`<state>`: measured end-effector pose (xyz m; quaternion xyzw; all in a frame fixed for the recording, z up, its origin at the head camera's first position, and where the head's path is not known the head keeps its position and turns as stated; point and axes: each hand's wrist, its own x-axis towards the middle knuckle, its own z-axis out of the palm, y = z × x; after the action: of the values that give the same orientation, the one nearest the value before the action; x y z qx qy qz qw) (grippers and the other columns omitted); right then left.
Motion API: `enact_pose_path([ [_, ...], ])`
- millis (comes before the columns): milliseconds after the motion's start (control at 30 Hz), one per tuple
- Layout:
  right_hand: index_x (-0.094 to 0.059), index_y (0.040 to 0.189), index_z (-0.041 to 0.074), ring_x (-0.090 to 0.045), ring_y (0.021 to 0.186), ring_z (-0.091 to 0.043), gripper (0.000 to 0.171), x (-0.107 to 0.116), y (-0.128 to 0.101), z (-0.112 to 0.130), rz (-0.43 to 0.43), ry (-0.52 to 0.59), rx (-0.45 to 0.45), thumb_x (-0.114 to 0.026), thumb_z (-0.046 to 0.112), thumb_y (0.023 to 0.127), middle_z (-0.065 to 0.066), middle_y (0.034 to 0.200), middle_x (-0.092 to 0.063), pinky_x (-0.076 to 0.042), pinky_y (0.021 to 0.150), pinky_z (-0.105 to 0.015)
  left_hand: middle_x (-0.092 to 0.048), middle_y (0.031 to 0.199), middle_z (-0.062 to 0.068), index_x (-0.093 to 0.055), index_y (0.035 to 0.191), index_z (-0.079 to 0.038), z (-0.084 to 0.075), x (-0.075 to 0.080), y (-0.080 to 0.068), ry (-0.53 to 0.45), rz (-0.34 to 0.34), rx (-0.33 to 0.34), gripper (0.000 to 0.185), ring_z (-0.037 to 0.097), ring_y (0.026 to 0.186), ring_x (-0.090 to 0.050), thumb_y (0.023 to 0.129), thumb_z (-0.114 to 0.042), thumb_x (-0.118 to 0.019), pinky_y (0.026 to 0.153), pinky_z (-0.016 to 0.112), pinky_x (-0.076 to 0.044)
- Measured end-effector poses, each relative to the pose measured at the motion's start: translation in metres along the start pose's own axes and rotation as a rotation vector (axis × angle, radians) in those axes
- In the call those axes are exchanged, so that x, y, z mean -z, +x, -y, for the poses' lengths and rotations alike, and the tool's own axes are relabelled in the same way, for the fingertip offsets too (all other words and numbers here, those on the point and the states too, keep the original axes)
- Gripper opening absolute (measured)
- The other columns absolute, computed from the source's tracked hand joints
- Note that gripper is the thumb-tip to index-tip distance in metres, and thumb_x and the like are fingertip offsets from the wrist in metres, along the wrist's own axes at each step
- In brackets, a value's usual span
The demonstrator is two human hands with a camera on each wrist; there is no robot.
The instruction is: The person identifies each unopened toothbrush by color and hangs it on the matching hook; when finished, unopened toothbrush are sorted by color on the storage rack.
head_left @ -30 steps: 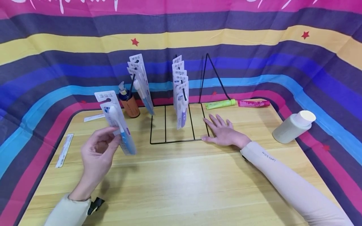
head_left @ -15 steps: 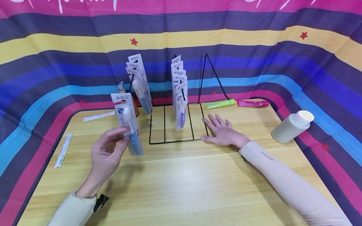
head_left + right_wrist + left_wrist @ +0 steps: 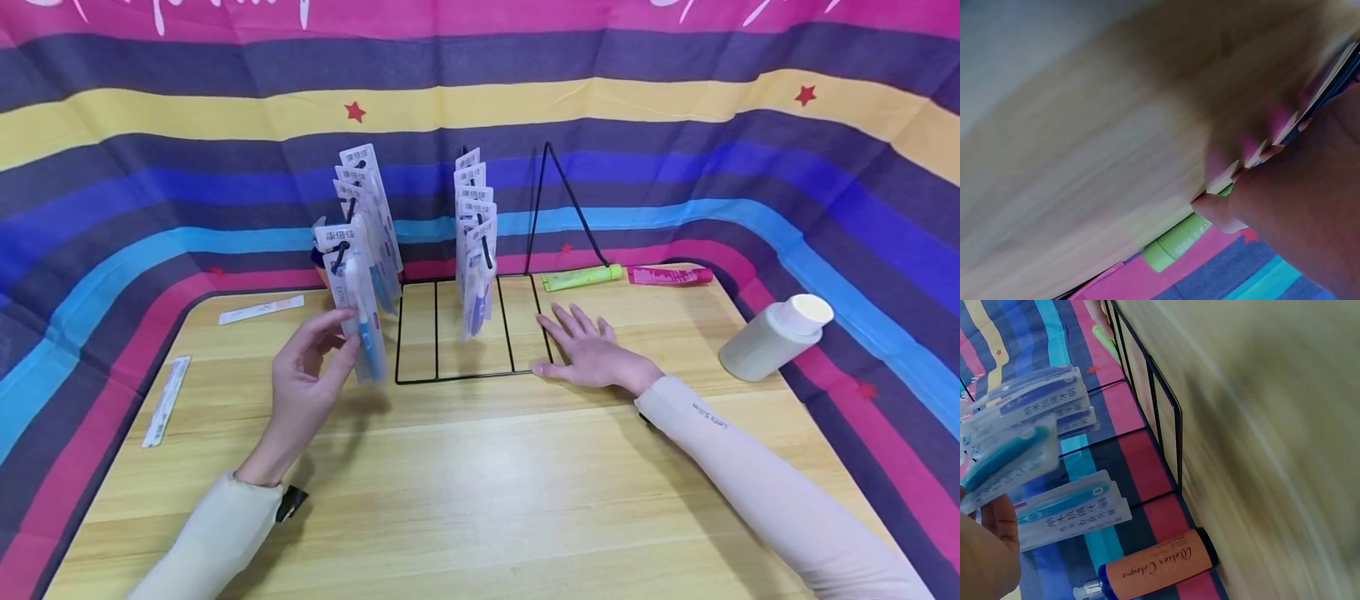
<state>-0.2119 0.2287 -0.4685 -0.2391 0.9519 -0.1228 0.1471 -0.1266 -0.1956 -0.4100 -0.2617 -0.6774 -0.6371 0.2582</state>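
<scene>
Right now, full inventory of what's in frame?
held toothbrush pack: 1, white card with blue brush, pinched in left hand at the rack's left hook
hung toothbrush packs: two rows, exact count unclear, white-blue, on the rack's hooks
wire rack: 1, black, table centre
pump bottle: 1, orange, behind left row
tubes: 2, green and pink, table's far edge
white bottle: 1, tilted, right edge
flat strips: 2, white, left side
table: 1, light wood
left hand: raised, pinching pack
right hand: flat beside the rack base
</scene>
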Motion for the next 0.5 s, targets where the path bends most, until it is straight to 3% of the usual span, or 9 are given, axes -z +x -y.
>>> enact_pose_path([
  [233, -0.008, 0.178, 0.022, 0.009, 0.165, -0.043, 0.103, 0.002, 0.000, -0.001, 0.000, -0.013, -0.002, -0.049, 0.079, 0.103, -0.012, 0.183, 0.005, 0.002, 0.122, -0.077, -0.066, 0.140, 0.005, -0.058, 0.143, 0.012, 0.019, -0.006, 0.017, -0.007, -0.006, 0.042, 0.041, 0.022, 0.116, -0.055, 0.102, 0.008, -0.057, 0.090, 0.028, -0.034],
  [500, -0.009, 0.178, 0.021, 0.010, 0.165, -0.043, 0.102, 0.002, -0.001, 0.001, 0.003, 0.010, 0.001, -0.053, 0.075, 0.104, -0.013, 0.183, 0.004, 0.003, 0.121, -0.078, -0.066, 0.123, 0.012, -0.061, 0.136, 0.015, 0.035, -0.003, 0.029, -0.050, -0.025, 0.014, 0.035, 0.025, 0.105, -0.055, 0.102, 0.006, -0.055, 0.086, 0.026, -0.042],
])
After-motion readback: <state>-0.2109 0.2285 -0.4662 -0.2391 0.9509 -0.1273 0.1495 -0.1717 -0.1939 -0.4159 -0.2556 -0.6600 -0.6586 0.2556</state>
